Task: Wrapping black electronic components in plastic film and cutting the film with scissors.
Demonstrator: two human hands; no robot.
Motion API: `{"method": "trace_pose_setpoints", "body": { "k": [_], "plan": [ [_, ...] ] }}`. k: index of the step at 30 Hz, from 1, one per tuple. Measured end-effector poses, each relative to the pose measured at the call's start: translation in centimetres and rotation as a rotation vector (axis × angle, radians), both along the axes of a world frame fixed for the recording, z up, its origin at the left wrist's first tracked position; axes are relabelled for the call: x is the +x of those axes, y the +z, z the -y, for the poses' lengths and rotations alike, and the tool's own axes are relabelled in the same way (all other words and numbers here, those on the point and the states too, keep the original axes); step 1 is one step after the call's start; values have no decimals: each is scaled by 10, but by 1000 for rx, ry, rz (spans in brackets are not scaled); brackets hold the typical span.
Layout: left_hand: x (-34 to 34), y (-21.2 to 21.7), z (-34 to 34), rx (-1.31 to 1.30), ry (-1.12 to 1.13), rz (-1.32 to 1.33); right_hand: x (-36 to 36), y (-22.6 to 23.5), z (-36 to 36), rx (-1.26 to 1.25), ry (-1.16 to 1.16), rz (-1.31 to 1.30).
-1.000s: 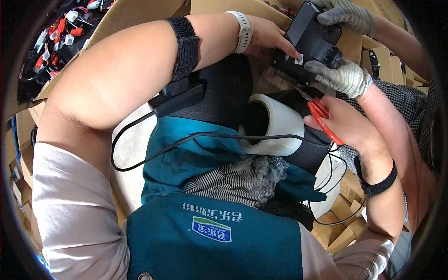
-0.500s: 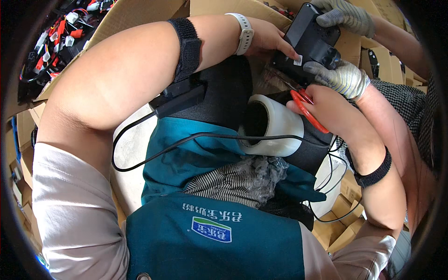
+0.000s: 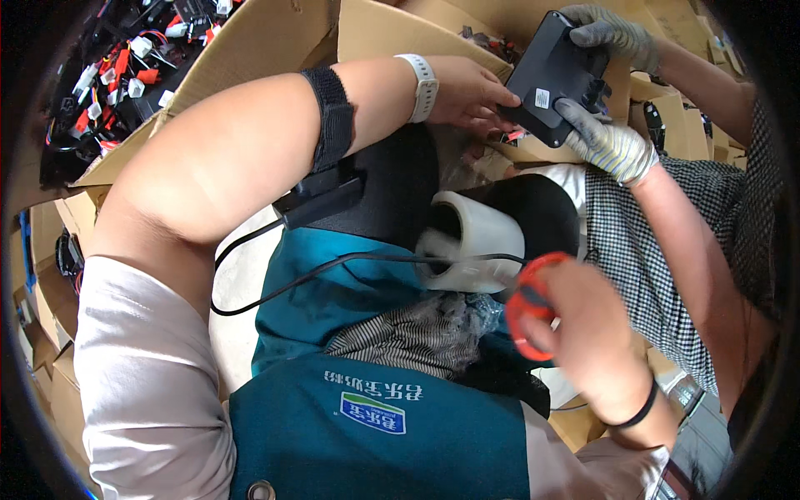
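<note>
My left hand [image 3: 467, 96], below a white watch, reaches to the near left edge of a flat black plastic device [image 3: 550, 79]. Its fingers are apart, one tip at the device's edge. A co-worker's two gloved hands [image 3: 604, 142] grip that device from the right. Over my lap, my right hand [image 3: 587, 325] is closed round the red handles of a pair of scissors [image 3: 525, 304], smeared by motion. The blades cannot be made out. Beside them, a wide roll of whitish film [image 3: 492, 237] lies between my legs, with a black cable [image 3: 350, 260] running across it.
An open cardboard box [image 3: 250, 50] stands at the far left beside a heap of wired parts with red and white connectors [image 3: 125, 79]. Crumpled clear plastic [image 3: 467, 329] lies on my lap. A black adapter [image 3: 325, 200] sits under my left forearm. Further boxes [image 3: 687, 125] stand at right.
My right hand has drawn back from the device toward my lap with the scissors. The co-worker's hands have tilted the device, and my left hand has slipped off its face to its edge.
</note>
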State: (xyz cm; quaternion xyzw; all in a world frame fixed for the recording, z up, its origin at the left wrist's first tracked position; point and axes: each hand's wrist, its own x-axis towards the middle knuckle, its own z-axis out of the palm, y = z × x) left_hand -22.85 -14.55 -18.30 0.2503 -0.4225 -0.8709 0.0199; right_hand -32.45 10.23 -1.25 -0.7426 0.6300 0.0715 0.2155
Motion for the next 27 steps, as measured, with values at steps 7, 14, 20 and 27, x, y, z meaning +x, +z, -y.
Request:
{"method": "trace_pose_setpoints", "body": {
  "k": [7, 14, 20, 27],
  "plan": [
    [16, 80, -6, -50, 114, 16, 37, -20, -56, -33, 117, 191],
    [108, 158, -34, -584, 110, -87, 32, -52, -69, -184, 217, 321],
    [221, 134, -115, -1739, 180, 300, 33, -49, -91, -227, 297, 282],
    [224, 105, -220, -1625, 66, 138, 44, -55, -94, -117, 377, 218]
  ]
}}
